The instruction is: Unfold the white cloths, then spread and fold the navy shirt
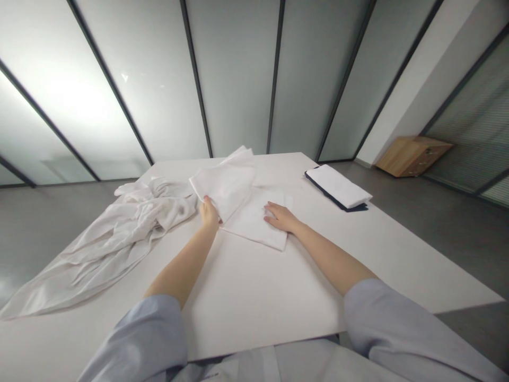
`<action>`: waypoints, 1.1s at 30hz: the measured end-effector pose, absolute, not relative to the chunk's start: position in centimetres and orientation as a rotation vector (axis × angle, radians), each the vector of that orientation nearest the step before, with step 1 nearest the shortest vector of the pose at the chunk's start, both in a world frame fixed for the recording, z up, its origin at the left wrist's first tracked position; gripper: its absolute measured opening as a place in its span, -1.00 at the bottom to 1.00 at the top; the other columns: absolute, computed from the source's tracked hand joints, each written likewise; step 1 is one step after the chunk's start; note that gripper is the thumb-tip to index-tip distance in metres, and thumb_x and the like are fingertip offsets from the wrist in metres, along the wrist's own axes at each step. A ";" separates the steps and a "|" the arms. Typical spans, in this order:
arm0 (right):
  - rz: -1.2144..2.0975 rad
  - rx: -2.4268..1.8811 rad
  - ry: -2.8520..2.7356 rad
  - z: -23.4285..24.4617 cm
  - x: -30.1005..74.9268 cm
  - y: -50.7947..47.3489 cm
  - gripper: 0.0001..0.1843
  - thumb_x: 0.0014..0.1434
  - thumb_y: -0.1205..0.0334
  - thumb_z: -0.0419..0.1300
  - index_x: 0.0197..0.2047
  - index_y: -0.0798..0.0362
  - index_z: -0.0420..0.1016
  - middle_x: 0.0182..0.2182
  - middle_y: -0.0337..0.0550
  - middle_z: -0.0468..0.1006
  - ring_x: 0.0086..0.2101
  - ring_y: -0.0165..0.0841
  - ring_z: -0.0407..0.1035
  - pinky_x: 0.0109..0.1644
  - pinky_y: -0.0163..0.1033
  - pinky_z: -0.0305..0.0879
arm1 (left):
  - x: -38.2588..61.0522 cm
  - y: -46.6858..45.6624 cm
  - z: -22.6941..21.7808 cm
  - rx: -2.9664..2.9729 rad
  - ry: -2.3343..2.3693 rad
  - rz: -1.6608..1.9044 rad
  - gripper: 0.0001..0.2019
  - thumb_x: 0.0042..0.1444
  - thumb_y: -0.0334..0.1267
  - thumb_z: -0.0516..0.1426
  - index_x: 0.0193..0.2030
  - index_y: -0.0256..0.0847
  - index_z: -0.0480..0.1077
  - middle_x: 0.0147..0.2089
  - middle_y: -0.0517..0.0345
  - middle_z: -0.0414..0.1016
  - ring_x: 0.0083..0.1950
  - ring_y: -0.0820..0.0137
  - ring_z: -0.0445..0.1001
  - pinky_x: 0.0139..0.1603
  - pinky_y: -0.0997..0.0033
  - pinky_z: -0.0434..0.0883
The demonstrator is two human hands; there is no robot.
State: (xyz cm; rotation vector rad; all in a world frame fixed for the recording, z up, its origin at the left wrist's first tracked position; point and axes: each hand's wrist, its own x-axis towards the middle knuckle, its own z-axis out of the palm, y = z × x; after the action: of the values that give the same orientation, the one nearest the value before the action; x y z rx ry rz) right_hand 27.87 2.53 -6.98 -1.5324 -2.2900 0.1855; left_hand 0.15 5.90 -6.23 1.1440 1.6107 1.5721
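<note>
A white cloth (252,223) lies partly flat on the table in front of me, with its left part lifted and folded up. My left hand (209,212) is closed around the edge of that raised part (228,180), thumb on the near side. On the flat part rests my right hand (280,216), fingers stretched out and pressing lightly on the fabric. Left of my left hand is a crumpled heap of white fabric (131,228), its tail trailing towards the table's left edge.
The white table (254,297) spans the space before me. At its back right, a folded white cloth (340,184) lies on a dark blue folded one (352,208). Frosted glass panels (238,69) stand behind, and a wooden cabinet (413,155) is on the floor at far right.
</note>
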 end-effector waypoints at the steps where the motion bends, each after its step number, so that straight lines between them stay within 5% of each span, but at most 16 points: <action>1: 0.182 -1.568 -2.334 -7.0 27.8 2.5 -0.52 0.24 0.05 0.11 0.18 0.04 0.41 0.25 0.02 0.32 0.24 -0.17 0.18 0.27 -0.10 0.07 | -0.5 6.1 -6.3 1.115 1.674 1.584 -0.56 0.28 -0.08 -0.12 0.15 -0.27 0.29 -0.14 -0.02 0.56 -0.07 0.24 0.55 -0.15 0.27 0.51; 6: 0.072 -1.849 -2.237 -5.6 28.6 2.4 -0.60 0.26 0.02 0.08 0.08 -0.03 0.49 0.12 0.02 0.48 0.12 -0.11 0.33 0.15 -0.07 0.19 | -2.5 5.7 -6.1 1.373 2.024 1.553 -0.32 0.16 -0.34 -0.03 0.42 -0.31 -0.15 0.31 -0.21 0.25 0.34 0.20 0.24 0.28 0.10 0.28; 9: 0.024 -2.064 -2.035 -4.4 30.2 2.5 -0.65 0.25 0.06 0.07 -0.05 0.02 0.55 -0.11 0.07 0.61 -0.06 -0.08 0.46 0.01 -0.07 0.26 | -1.8 4.5 -5.7 1.741 2.174 1.321 -0.31 0.16 -0.27 0.01 0.41 -0.37 -0.09 0.41 -0.26 0.07 0.45 0.13 0.01 0.39 0.03 0.09; 14: -0.076 -2.201 -1.692 -4.4 32.5 2.6 -0.59 0.22 0.12 0.05 0.06 0.09 0.47 -0.08 0.11 0.57 -0.04 -0.06 0.41 -0.01 -0.04 0.25 | 0.6 2.8 -5.9 2.309 1.943 0.700 -0.50 0.21 -0.06 0.02 0.26 -0.15 0.26 0.35 -0.09 0.24 0.36 0.12 0.18 0.33 0.03 0.15; 19: -0.081 -2.343 -1.475 -5.4 33.5 3.1 -0.46 0.12 0.06 0.13 0.07 0.24 0.43 0.03 0.32 0.43 0.03 0.08 0.32 0.03 0.10 0.19 | 1.0 2.6 -6.3 2.407 1.887 0.336 -0.47 0.27 0.03 -0.06 0.31 -0.11 0.23 0.39 -0.11 0.18 0.39 0.05 0.13 0.35 -0.11 0.06; 26: -0.005 -2.351 -1.485 -5.3 34.2 3.5 -0.62 0.15 0.15 0.09 -0.04 0.18 0.49 -0.06 0.22 0.51 0.01 0.05 0.30 0.07 0.12 0.13 | 0.7 2.5 -5.6 2.403 1.952 0.207 -0.50 0.33 -0.08 -0.17 0.35 -0.13 0.19 0.41 -0.07 0.14 0.42 0.09 0.08 0.37 -0.12 0.02; 30: -0.071 -1.974 -1.512 -4.6 32.7 3.1 -0.69 0.17 0.27 0.01 -0.07 0.14 0.44 -0.10 0.17 0.51 -0.02 -0.04 0.32 0.04 0.00 0.16 | 1.0 2.3 -5.3 2.466 1.986 0.378 -0.45 0.27 -0.10 -0.03 0.36 -0.25 0.14 0.36 -0.14 0.22 0.38 0.13 0.15 0.39 0.01 0.03; 33: 0.205 -1.592 -1.712 -4.1 29.6 2.1 -0.79 0.16 0.23 0.03 -0.14 0.05 0.39 -0.27 -0.05 0.51 -0.19 -0.18 0.37 -0.10 -0.15 0.23 | 1.3 2.2 -5.2 2.534 1.914 0.572 -0.34 0.20 -0.20 0.06 0.41 -0.31 0.00 0.40 -0.18 0.13 0.37 0.14 0.16 0.35 0.10 0.12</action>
State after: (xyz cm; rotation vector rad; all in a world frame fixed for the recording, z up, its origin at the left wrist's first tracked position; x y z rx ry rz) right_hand 29.58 2.08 -4.09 -1.5922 -1.7124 0.2050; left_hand 1.29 2.21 -5.25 2.5339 1.9140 0.5723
